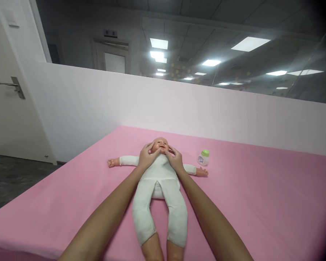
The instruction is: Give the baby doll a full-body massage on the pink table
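Note:
A baby doll (159,168) with a white cloth body lies on its back, arms spread out and legs toward me. My left hand (147,156) cups the left side of its head, thumb by the chin and fingers along the cheek. On the other side my right hand (176,159) holds the head in the same way, its thumb also close to the chin. Both thumbs rest just below the doll's mouth. The fingertips behind the head are partly hidden. To the right of the doll's outstretched hand stands a small clear bottle with a green cap (203,158).
A pink cover (247,195) spreads over the table beneath the doll. Behind it runs a low white wall (206,116) with a dark glass window (190,47) above, reflecting ceiling lights. At the left is a door (11,119) with a metal handle.

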`<state>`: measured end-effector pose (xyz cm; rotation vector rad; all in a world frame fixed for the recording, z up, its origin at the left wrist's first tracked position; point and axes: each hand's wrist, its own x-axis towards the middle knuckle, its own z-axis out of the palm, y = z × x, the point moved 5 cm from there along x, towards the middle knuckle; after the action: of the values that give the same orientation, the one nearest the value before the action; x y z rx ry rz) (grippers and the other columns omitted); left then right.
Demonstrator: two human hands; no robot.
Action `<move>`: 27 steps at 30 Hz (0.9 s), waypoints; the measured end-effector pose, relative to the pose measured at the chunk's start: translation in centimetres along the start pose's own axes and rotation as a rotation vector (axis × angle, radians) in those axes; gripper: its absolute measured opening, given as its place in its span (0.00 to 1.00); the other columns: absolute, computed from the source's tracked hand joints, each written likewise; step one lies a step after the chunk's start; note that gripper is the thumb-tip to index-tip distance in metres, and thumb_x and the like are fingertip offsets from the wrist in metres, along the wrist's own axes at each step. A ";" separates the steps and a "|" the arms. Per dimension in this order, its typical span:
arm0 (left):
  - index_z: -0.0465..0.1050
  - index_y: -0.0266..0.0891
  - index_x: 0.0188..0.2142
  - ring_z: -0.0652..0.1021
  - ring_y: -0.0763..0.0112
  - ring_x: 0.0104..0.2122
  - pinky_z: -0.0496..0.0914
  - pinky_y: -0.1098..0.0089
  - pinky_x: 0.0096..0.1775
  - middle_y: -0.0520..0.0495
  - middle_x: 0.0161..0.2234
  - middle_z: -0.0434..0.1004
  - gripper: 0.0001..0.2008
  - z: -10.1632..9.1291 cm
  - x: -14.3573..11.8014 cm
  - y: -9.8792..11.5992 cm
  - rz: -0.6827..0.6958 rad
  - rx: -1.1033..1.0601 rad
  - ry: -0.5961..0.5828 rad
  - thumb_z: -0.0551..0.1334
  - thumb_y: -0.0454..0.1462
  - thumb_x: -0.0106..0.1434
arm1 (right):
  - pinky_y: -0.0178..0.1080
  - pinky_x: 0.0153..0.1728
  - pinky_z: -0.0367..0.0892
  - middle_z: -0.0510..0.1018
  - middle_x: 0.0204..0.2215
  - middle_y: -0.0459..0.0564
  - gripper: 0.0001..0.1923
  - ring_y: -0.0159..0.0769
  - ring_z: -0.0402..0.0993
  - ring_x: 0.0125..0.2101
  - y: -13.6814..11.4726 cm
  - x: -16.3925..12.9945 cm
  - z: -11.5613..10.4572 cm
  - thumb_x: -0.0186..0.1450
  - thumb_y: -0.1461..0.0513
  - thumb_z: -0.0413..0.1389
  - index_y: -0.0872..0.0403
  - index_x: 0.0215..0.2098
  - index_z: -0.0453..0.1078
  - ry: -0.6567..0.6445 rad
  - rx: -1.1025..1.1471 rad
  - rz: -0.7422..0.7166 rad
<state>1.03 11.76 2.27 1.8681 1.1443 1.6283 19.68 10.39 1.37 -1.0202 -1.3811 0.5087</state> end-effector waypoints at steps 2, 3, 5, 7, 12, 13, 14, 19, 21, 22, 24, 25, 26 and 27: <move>0.72 0.42 0.60 0.75 0.57 0.57 0.74 0.65 0.50 0.41 0.58 0.74 0.30 0.0 0.0 0.0 0.000 -0.003 -0.003 0.68 0.49 0.62 | 0.49 0.54 0.73 0.80 0.53 0.56 0.28 0.49 0.78 0.51 0.0 0.0 0.0 0.62 0.51 0.62 0.56 0.56 0.75 -0.003 0.004 -0.001; 0.72 0.42 0.60 0.75 0.57 0.57 0.74 0.65 0.50 0.41 0.58 0.74 0.30 0.0 0.0 0.0 0.000 -0.004 -0.004 0.68 0.49 0.62 | 0.49 0.54 0.73 0.80 0.53 0.56 0.27 0.49 0.78 0.51 0.0 0.0 0.0 0.62 0.51 0.62 0.55 0.56 0.75 -0.002 0.006 0.000; 0.72 0.42 0.60 0.75 0.57 0.57 0.74 0.65 0.50 0.41 0.58 0.74 0.29 0.0 0.0 0.1 0.000 -0.004 -0.007 0.68 0.49 0.62 | 0.49 0.54 0.73 0.80 0.53 0.56 0.27 0.49 0.78 0.51 0.1 0.0 0.0 0.62 0.51 0.62 0.55 0.55 0.75 0.002 0.007 0.002; 0.73 0.42 0.60 0.75 0.57 0.56 0.74 0.64 0.50 0.41 0.58 0.74 0.28 -0.1 -0.1 0.2 0.002 -0.005 -0.010 0.68 0.48 0.62 | 0.49 0.54 0.73 0.80 0.53 0.56 0.27 0.49 0.78 0.51 0.1 0.0 0.0 0.61 0.51 0.62 0.55 0.55 0.75 0.005 0.005 0.004; 0.73 0.42 0.60 0.75 0.57 0.56 0.75 0.64 0.50 0.42 0.57 0.74 0.27 -0.2 0.0 0.3 0.008 0.007 -0.005 0.68 0.47 0.63 | 0.48 0.54 0.72 0.80 0.53 0.56 0.26 0.48 0.78 0.52 0.4 0.2 0.0 0.63 0.50 0.60 0.55 0.55 0.75 0.000 0.022 0.014; 0.73 0.42 0.60 0.75 0.57 0.56 0.75 0.64 0.50 0.42 0.57 0.75 0.27 -0.2 0.0 0.3 0.010 0.009 -0.003 0.67 0.47 0.63 | 0.48 0.54 0.72 0.80 0.53 0.55 0.25 0.48 0.78 0.52 0.4 0.2 0.0 0.64 0.50 0.59 0.55 0.54 0.76 0.002 0.030 0.017; 0.73 0.42 0.60 0.75 0.57 0.56 0.75 0.64 0.50 0.41 0.57 0.75 0.26 -0.2 0.0 0.3 0.011 0.009 -0.002 0.67 0.47 0.64 | 0.48 0.54 0.72 0.80 0.53 0.55 0.25 0.48 0.78 0.53 0.4 0.2 0.0 0.65 0.50 0.59 0.55 0.54 0.76 0.004 0.037 0.019; 0.73 0.41 0.59 0.75 0.58 0.56 0.74 0.65 0.50 0.41 0.57 0.74 0.24 -0.2 0.0 0.2 0.004 -0.006 -0.002 0.64 0.46 0.66 | 0.48 0.54 0.73 0.81 0.52 0.55 0.26 0.49 0.78 0.51 0.0 0.0 0.1 0.62 0.49 0.61 0.54 0.54 0.76 -0.005 0.025 0.002; 0.73 0.42 0.59 0.75 0.58 0.56 0.74 0.64 0.50 0.41 0.57 0.74 0.25 -0.2 0.0 0.2 -0.001 -0.009 -0.003 0.66 0.46 0.65 | 0.49 0.54 0.73 0.81 0.52 0.56 0.27 0.49 0.78 0.51 -0.1 0.0 0.1 0.62 0.49 0.62 0.55 0.55 0.75 -0.002 0.016 -0.003; 0.73 0.42 0.60 0.75 0.58 0.56 0.74 0.64 0.50 0.41 0.57 0.74 0.26 -0.2 0.0 0.3 -0.003 -0.009 -0.002 0.66 0.46 0.64 | 0.49 0.54 0.73 0.80 0.53 0.56 0.27 0.49 0.78 0.51 -0.2 -0.1 0.1 0.62 0.49 0.62 0.55 0.55 0.75 -0.002 0.015 -0.002; 0.73 0.42 0.60 0.75 0.57 0.56 0.74 0.64 0.50 0.41 0.57 0.75 0.27 -0.2 0.0 0.3 -0.006 -0.006 -0.005 0.67 0.46 0.63 | 0.49 0.54 0.73 0.81 0.52 0.56 0.27 0.49 0.78 0.51 -0.2 -0.1 0.0 0.62 0.49 0.62 0.55 0.55 0.75 -0.001 0.017 0.002; 0.72 0.42 0.60 0.75 0.57 0.56 0.74 0.64 0.50 0.41 0.57 0.74 0.27 -0.2 0.0 0.3 -0.007 -0.004 -0.008 0.67 0.46 0.64 | 0.49 0.54 0.73 0.81 0.52 0.56 0.27 0.49 0.78 0.51 -0.2 -0.1 0.0 0.62 0.50 0.62 0.55 0.54 0.76 0.001 0.018 0.004; 0.72 0.42 0.60 0.75 0.57 0.56 0.74 0.64 0.50 0.41 0.57 0.74 0.27 -0.2 0.0 0.4 -0.009 -0.003 -0.010 0.66 0.46 0.64 | 0.49 0.54 0.73 0.81 0.52 0.55 0.26 0.49 0.78 0.51 -0.2 0.0 0.0 0.62 0.50 0.61 0.54 0.54 0.76 0.003 0.019 0.006; 0.72 0.42 0.60 0.75 0.57 0.56 0.74 0.64 0.50 0.41 0.57 0.74 0.27 -0.2 0.0 0.4 -0.012 -0.001 -0.011 0.66 0.46 0.64 | 0.49 0.54 0.73 0.81 0.52 0.55 0.25 0.49 0.78 0.51 -0.2 0.0 0.0 0.62 0.50 0.61 0.54 0.53 0.76 0.005 0.020 0.007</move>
<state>0.94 11.45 2.59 1.8633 1.1480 1.6102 19.61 10.29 1.50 -1.0103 -1.3659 0.5238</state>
